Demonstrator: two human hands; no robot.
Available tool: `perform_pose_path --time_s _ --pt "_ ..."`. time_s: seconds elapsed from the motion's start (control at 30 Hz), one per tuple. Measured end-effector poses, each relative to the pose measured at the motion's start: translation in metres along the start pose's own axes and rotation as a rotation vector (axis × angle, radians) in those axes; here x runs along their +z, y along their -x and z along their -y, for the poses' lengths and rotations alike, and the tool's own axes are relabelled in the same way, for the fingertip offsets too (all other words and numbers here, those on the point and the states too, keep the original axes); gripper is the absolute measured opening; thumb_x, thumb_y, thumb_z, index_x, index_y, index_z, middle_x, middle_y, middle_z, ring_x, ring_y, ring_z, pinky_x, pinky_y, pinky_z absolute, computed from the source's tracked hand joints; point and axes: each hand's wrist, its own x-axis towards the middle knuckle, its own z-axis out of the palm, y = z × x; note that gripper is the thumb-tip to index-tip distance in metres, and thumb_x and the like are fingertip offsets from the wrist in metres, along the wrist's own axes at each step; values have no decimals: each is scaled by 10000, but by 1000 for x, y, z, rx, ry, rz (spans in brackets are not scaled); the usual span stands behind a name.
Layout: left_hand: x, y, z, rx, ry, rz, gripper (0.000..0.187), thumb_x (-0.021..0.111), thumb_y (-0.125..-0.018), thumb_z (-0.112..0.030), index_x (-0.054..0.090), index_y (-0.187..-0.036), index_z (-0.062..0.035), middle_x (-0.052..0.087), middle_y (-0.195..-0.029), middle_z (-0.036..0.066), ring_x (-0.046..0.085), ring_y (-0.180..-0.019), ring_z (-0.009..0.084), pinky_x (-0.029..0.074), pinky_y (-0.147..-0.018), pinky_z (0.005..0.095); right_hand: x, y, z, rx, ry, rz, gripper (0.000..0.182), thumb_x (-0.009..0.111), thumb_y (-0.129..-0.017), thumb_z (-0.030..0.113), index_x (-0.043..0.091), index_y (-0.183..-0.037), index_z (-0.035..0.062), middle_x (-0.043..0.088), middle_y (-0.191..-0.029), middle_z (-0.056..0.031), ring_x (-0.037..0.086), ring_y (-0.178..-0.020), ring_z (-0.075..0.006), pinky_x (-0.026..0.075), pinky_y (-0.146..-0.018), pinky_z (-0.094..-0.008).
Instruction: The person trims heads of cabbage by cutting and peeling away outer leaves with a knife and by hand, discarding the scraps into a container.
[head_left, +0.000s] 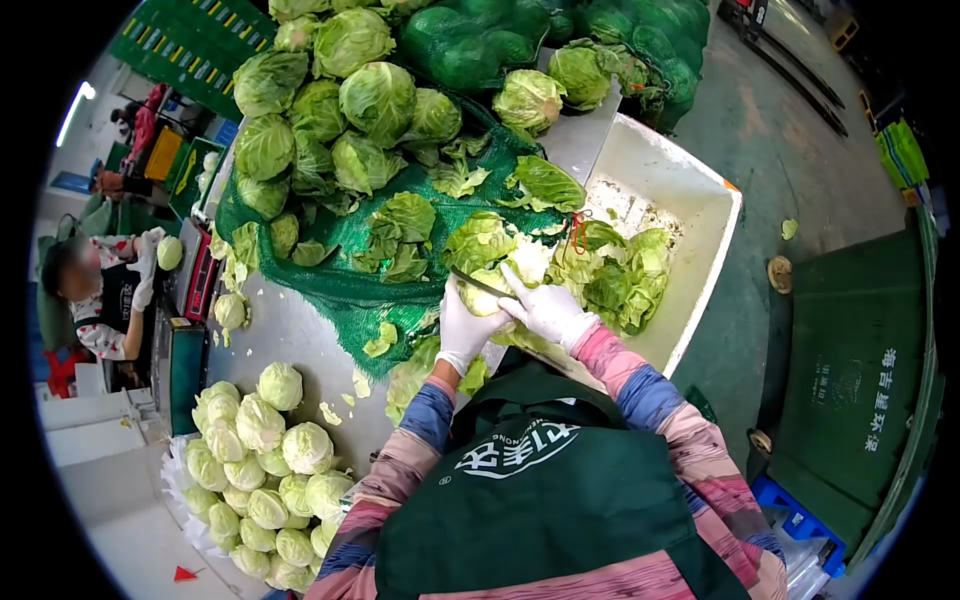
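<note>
A pale green cabbage (487,291) is cradled in my gloved left hand (468,330), which is closed around its lower left side. My gloved right hand (552,312) is closed on a knife (480,283), its dark narrow blade lying across the cabbage; the handle is hidden in the fist. Loose cabbage leaves (630,275) are heaped just right of the hands, at the edge of a white bin. Green netting (320,290) spreads over the metal table beyond my hands, with more torn leaves (400,225) on it.
Untrimmed cabbages (378,105) pile up at the back, beside filled green net sacks (470,45). Trimmed cabbages (265,450) are stacked at lower left. A white bin (700,270) stands at right, with a large green waste container (850,370) beyond. Another person (100,290) holds a cabbage at left.
</note>
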Motion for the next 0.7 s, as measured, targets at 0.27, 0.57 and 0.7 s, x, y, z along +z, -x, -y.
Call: perform_pose_path --time_s 0.27,0.57,0.7 --pt "-2 5 8 -42 29 19 1015 894 -603 -307 300 -1340 60 534 -1246 191 552 -1132 256 445 -970 347 15 -8 -9 -39 -160 -44 581 439 -956 462 359 -1438 147 620 -691 -236 612 -621 -390 496 -635 -461" --pt "-25 30 5 -19 190 149 1041 865 -627 -167 218 -1426 -6 482 -1347 169 523 -1197 258 427 -1015 346 -6 -12 -57 504 -531 -3 461 489 -959 414 590 -1248 70 688 -894 -180 644 -618 -220 513 -700 -345" --pt "-27 48 41 -36 222 117 990 845 -645 -111 260 -1439 -21 418 -1406 151 449 -1268 234 363 -1074 347 6 -12 -40 495 -545 -11 599 517 -927 462 471 -1365 57 681 -880 -197 661 -686 -280 508 -711 -370"
